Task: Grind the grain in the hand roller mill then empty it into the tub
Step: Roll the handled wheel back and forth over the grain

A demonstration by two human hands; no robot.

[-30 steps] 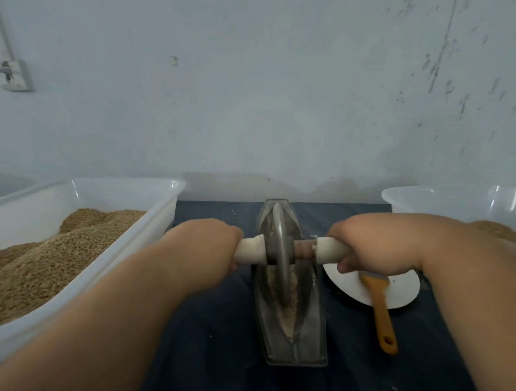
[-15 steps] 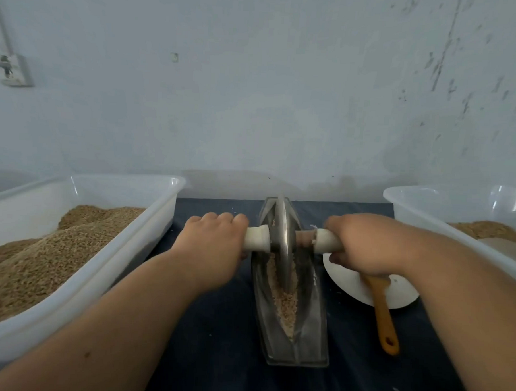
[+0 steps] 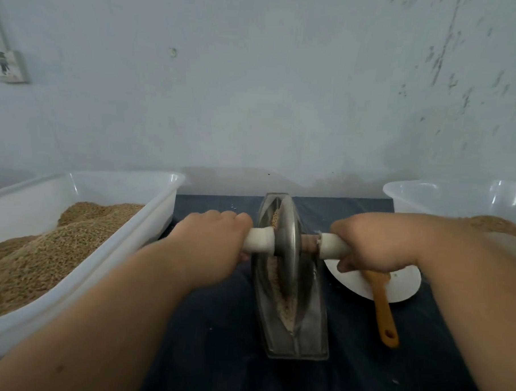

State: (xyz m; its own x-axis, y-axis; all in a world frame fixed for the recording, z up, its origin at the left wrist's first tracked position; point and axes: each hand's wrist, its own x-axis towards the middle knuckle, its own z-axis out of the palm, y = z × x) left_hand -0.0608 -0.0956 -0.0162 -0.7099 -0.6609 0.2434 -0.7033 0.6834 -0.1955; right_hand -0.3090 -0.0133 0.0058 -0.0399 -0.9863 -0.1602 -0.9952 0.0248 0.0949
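**Rolling the wheel through the grain**

Head view. Holds the white handle either side of the steel wheel, with the left grip curled round one end and the right grip wrapped round the other, presumably to keep the wheel upright and the pressure even. Runs in the metal trough, set lengthways on the dark counter, over crushed grain in the groove. Looks mid-grind; emptying not yet begun. Flanked by a left tub and a right tub; a plate and a brush close by, likely for sweeping out.

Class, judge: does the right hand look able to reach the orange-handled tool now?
Probably yes: the right hand grips the roller handle just above the orange-handled tool, nothing between; it must let go first.
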